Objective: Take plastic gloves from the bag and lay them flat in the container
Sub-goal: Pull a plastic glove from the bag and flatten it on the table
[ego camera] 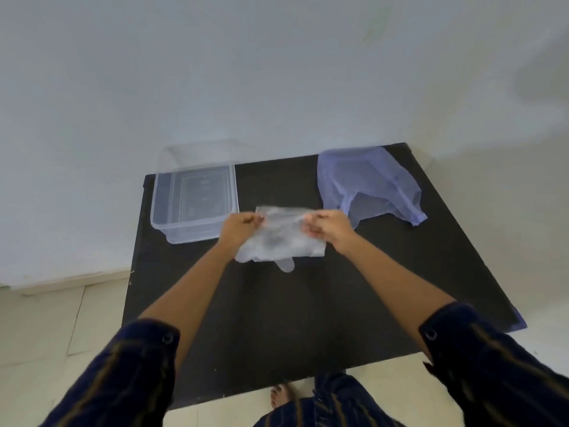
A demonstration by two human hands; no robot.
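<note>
We hold a thin clear plastic glove point(281, 237) above the black tabletop point(308, 318), left hand point(238, 226) and right hand point(331, 228) fingers pinching its top edge; the clear rectangular plastic container point(194, 201) looks empty, the pale purple bag point(369, 183) lies aside.

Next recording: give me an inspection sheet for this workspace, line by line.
Surface: black table, set against a pale wall.
Job's things: clear container at the far left, no gloves visible inside; bluish bag lying at the far right; clear plastic gloves held up between both hands, above the table.
Clutter: nothing seen.
Grippers: left hand and right hand each pinch a top corner of the gloves.
Cables: nothing seen.
Surroundings: light tiled floor; a bare foot by the table's near edge.
</note>
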